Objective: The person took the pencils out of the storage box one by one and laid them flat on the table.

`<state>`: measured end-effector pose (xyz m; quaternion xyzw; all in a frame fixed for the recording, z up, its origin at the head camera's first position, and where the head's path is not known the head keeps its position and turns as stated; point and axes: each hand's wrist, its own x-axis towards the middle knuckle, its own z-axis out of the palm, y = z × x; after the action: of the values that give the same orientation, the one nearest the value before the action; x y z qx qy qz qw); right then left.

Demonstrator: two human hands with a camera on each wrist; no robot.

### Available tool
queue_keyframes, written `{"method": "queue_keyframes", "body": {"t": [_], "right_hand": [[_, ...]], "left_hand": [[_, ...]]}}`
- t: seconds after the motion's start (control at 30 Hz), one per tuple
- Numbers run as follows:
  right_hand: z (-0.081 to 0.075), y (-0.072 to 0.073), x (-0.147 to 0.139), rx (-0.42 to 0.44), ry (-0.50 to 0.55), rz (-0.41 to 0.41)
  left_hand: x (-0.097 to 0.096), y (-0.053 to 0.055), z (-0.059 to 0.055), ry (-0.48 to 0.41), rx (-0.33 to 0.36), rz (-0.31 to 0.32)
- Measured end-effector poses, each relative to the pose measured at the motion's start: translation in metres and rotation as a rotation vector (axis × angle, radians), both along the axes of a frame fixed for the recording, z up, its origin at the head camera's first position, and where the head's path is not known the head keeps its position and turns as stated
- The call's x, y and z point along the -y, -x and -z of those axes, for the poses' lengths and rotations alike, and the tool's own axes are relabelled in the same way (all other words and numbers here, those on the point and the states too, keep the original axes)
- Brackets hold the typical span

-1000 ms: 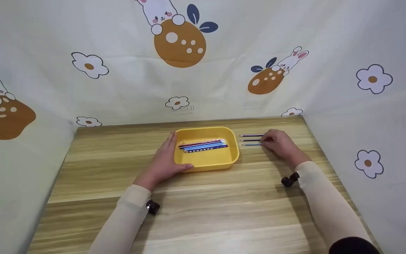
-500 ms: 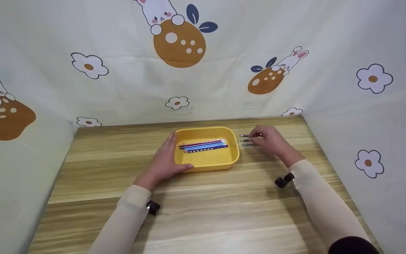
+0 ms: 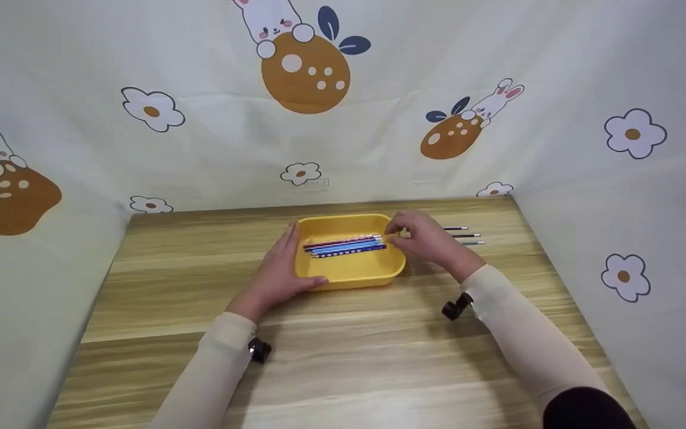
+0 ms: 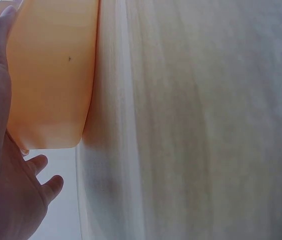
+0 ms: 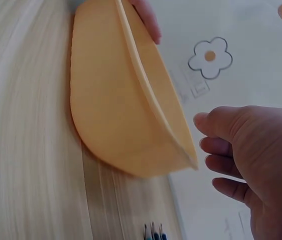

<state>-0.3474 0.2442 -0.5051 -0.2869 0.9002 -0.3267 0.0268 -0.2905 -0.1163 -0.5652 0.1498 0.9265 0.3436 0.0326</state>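
Note:
A shallow yellow plastic box (image 3: 350, 277) stands on the wood-grain table. Several pencils (image 3: 346, 245) lie side by side in it, in dark red, light blue and dotted dark blue. My left hand (image 3: 274, 275) holds the box's left end, thumb over the front rim and fingers along the left side. Over the right rim is my right hand (image 3: 429, 239), its fingertips close to the pencils' right ends. In the right wrist view its fingers are loosely bent with nothing visible between them. Three thin pencils (image 3: 468, 235) lie right of the box, partly hidden behind the right hand.
A pale curtain (image 3: 212, 149) printed with rabbits and flowers rises behind the table and along both sides. Wooden tabletop (image 3: 343, 351) stretches in front of the box. Small dark cameras (image 3: 456, 307) sit on both wrists.
My right hand has moved left from the three loose pencils to the box's right rim. Those pencils stay on the table. The left hand and the box have not moved.

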Motion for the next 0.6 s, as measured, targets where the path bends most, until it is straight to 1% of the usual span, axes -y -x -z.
{"method": "queue_keyframes", "body": {"t": [0.2,0.3,0.4,0.53,0.6], "right_hand": [[-0.002,0.0,0.022,0.078,-0.044,-0.022],[-0.002,-0.001,0.032,0.097,-0.055,-0.044],[-0.002,0.0,0.041,0.088,-0.082,-0.075],[0.001,0.001,0.051,0.051,-0.139,-0.122],[0.003,0.001,0.055,0.054,-0.15,-0.133]], "left_hand": [[0.001,0.001,0.002,0.006,0.004,-0.002],[0.001,0.0,0.0,-0.001,0.001,-0.005],[0.001,0.0,-0.001,-0.01,-0.003,-0.007],[0.001,-0.001,-0.001,-0.008,-0.005,-0.001],[0.001,-0.001,-0.001,-0.009,-0.004,0.003]]}}
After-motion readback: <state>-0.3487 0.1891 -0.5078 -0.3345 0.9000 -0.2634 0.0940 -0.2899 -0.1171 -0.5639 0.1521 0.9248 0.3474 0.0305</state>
